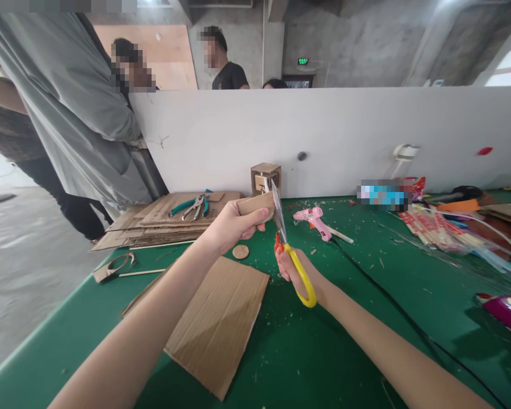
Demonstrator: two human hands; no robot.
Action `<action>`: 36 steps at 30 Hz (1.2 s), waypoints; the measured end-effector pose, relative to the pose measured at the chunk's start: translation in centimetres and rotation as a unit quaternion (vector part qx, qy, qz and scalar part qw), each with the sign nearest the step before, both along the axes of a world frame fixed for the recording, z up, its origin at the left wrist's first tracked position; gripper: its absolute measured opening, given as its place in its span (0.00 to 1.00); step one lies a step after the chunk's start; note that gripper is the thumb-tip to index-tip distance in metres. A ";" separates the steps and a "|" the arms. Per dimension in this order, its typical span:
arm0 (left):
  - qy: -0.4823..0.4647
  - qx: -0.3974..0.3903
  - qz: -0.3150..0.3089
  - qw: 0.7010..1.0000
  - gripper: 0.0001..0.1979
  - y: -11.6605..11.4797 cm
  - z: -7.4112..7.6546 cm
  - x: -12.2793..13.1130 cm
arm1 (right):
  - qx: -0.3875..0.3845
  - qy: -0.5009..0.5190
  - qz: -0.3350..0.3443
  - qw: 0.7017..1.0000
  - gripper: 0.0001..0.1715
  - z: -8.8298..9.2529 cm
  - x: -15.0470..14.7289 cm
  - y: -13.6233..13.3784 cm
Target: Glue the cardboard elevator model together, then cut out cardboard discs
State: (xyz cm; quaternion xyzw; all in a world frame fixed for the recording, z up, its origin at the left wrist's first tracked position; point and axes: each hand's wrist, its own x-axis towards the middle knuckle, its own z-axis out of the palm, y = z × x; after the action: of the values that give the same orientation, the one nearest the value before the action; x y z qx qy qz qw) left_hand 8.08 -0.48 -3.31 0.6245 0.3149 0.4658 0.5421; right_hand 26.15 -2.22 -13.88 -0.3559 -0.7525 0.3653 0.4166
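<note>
My left hand (238, 224) pinches a small strip of cardboard (258, 203) above the green table. In my right hand (296, 267) is a pair of scissors (301, 275) with yellow and orange handles. Its blades point upward and meet the right end of the strip; whether they are cutting through it I cannot tell. Below my hands lie a large cardboard sheet (219, 318) and a small cardboard disc (241, 251). Behind the strip, a small cardboard box (266, 170) stands near the white partition.
Pliers (191, 207) rest on stacked cardboard (149, 227) at the left. A pink glue gun (315, 220) lies to the right, its black cord (387, 292) running forward. Wrapped sticks (434, 227) and a purple tool (509, 312) are further right. People (230, 62) stand behind the partition (323, 125).
</note>
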 end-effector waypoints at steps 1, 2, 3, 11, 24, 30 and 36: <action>0.005 -0.001 -0.001 1.000 0.12 0.1 0.0 -0.2 | -0.004 -0.002 0.001 1.000 0.30 0.0 0.0 0.1; 0.010 -0.001 -0.002 1.000 0.12 0.2 -0.1 -0.3 | -0.008 -0.002 0.002 1.000 0.30 -0.1 0.0 0.1; 0.014 -0.002 -0.002 1.000 0.12 0.3 -0.1 -0.5 | -0.012 0.001 0.003 1.000 0.30 -0.2 0.0 0.2; -0.113 -0.018 0.062 0.992 0.17 0.1 -1.1 1.4 | -0.077 0.083 0.034 0.993 0.34 -1.8 -0.2 0.2; -0.150 0.046 0.109 0.982 0.16 -0.5 -2.1 2.9 | -0.069 0.083 -0.003 0.994 0.31 -0.6 -0.8 -1.2; -0.152 0.064 0.133 0.977 0.18 -1.0 -2.6 4.0 | -0.063 0.073 -0.021 0.995 0.27 -1.0 -0.9 -1.0; -0.209 0.037 0.135 0.968 0.18 -1.4 -3.1 4.9 | -0.063 0.074 -0.023 0.995 0.27 -1.1 -1.0 -1.0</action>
State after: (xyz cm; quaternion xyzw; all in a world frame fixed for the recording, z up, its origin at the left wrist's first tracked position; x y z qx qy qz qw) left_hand 12.97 -1.88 -6.40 0.4846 0.2588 0.6662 0.5044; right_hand 25.12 -3.21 -14.98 -0.3702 -0.6868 0.4280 0.4561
